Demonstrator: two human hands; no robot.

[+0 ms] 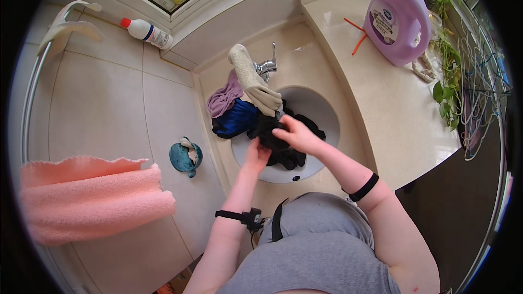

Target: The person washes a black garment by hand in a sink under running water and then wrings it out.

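Note:
Over the oval sink basin (327, 151), both my hands are on a bunched black cloth (271, 132). My left hand (257, 156) grips its lower left side, and my right hand (296, 132) pinches it from the right with thumb and fingers. More black fabric (289, 159) lies in the basin under and behind my hands. A beige cloth (255, 81) drapes from by the chrome faucet (266, 66) down to the black cloth. On the left rim, a blue and black cloth (236, 118) lies against a mauve cloth (225, 96).
A purple detergent jug (396, 20) stands on the raised right counter (367, 73), near red ties (359, 41), trailing plants (447, 94) and wire hangers (478, 90). At left are a red-capped white bottle (149, 33), a teal wall cup (185, 157) and a pink towel (94, 198) on a rail.

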